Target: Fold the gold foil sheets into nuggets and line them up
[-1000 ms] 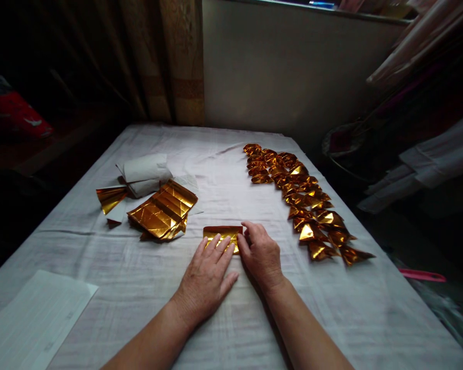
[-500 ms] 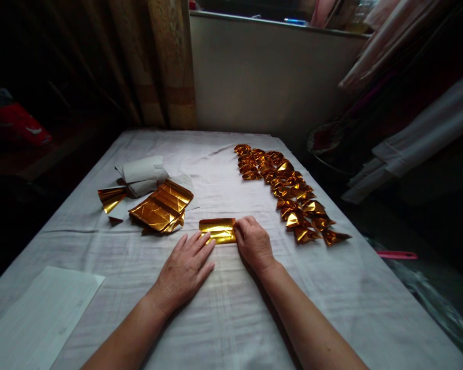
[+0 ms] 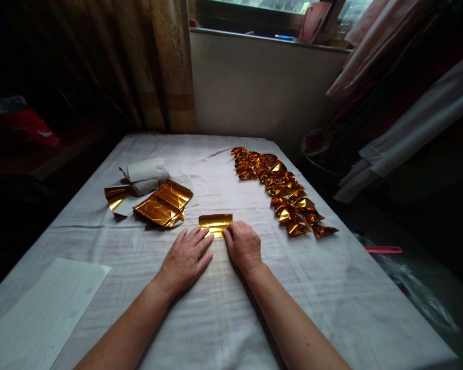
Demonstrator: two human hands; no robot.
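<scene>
A small folded gold foil sheet (image 3: pixel 215 221) lies on the white cloth in front of me. My left hand (image 3: pixel 185 258) rests flat with fingers stretched out, the fingertips touching the sheet's near left edge. My right hand (image 3: pixel 242 245) has its fingers curled and pressed onto the sheet's right end. To the left lies a stack of flat gold foil sheets (image 3: pixel 164 204). To the right runs a long row of several folded gold foil pieces (image 3: pixel 281 190).
The table (image 3: pixel 224 318) carries a white cloth. A white paper sheet (image 3: pixel 46 308) lies at the near left, a roll of white paper (image 3: pixel 144 173) and a loose gold scrap (image 3: pixel 116 196) at far left. A pink object (image 3: pixel 384 250) lies off the right edge.
The view has tilted up, showing the window sill. My right hand slid left along the gold sheet, covering more of its right end. My left hand pulled back to the sheet's near edge.
</scene>
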